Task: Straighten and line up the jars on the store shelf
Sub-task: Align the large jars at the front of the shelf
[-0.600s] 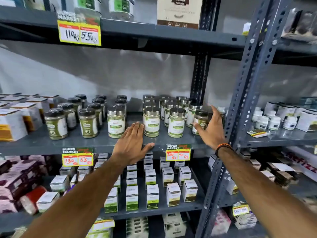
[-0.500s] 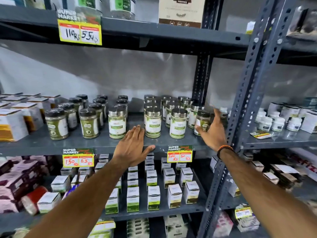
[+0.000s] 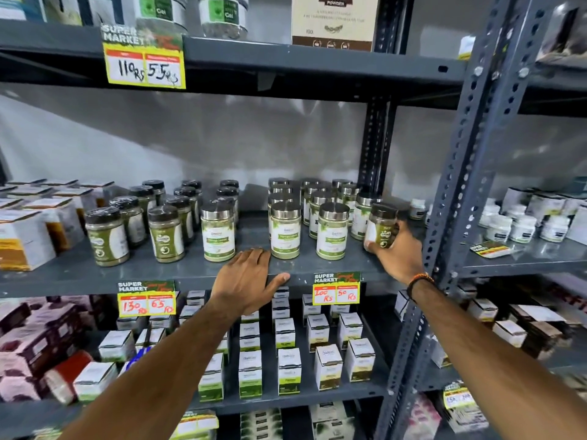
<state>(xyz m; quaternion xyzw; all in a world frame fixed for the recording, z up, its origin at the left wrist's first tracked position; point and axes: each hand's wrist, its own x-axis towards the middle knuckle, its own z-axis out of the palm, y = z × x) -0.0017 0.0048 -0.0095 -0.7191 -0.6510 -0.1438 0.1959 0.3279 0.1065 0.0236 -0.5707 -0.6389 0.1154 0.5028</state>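
Grey shelf [image 3: 190, 274] holds jars in rough rows; alignment looks incomplete. Right hand [image 3: 398, 249] grips a dark-lidded jar [image 3: 381, 228] among steel-lidded ones; left hand [image 3: 246, 279] rests open, empty.

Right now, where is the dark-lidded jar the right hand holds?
The dark-lidded jar sits at the right end of the middle shelf, beside the silver-lidded jars, near the upright post.

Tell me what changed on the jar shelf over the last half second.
The right hand closed its grip on the dark-lidded jar at the row's right end, which now tilts. The left hand stayed flat on the shelf edge; the other jars did not move.
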